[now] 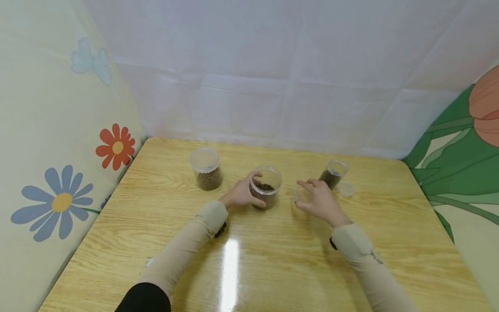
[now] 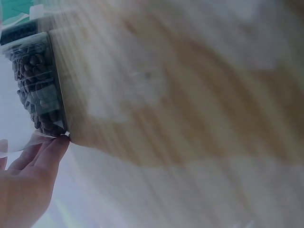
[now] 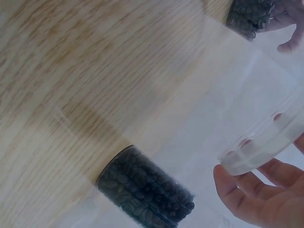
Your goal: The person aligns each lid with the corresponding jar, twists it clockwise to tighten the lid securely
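My left hand (image 1: 238,194) grips a wide clear jar (image 1: 272,200) in the middle of the wooden table, thumb and fingers on opposite sides of it. The jar's top is uncovered, and dark beans (image 2: 35,83) fill its lower part. To the right, my right hand (image 1: 322,203) holds a clear round lid (image 3: 259,154) by its edge, raised above the table and tilted. Just beyond that hand stands a narrower clear jar (image 1: 332,174), its dark beans (image 3: 142,185) seen through the wall in the right wrist view.
A wide jar (image 1: 208,178) with brownish contents and a clear lid on top stands at the back left of the table (image 1: 156,190). A small clear lid (image 1: 345,188) lies to the right of the narrow jar. White cloth (image 1: 249,86) hangs behind the table.
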Demonstrator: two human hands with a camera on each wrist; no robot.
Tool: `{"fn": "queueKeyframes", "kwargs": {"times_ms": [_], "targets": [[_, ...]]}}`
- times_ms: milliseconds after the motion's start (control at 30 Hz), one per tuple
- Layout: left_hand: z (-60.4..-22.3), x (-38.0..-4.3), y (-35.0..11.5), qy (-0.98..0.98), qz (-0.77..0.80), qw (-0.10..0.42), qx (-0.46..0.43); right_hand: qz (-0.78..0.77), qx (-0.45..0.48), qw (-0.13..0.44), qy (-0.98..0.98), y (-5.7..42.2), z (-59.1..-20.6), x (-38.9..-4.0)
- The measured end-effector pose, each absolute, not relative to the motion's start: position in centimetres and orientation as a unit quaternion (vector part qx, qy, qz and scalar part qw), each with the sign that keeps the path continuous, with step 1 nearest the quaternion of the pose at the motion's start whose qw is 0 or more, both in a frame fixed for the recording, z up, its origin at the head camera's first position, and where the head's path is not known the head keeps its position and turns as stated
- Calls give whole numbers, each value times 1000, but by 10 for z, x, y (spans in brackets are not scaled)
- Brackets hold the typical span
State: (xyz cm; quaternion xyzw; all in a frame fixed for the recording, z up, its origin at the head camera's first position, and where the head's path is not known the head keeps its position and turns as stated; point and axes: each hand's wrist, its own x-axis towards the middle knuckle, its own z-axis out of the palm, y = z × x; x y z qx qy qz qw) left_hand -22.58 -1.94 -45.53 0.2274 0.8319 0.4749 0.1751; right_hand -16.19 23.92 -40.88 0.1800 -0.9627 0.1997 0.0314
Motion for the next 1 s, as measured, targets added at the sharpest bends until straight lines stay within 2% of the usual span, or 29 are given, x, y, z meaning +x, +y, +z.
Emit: {"fn": "queueKeyframes", "kwargs": {"times_ms": [1000], "targets": [[-457,-209,-22,830,470,170,249,219,174,35,-959,242,-404,-149]]}}
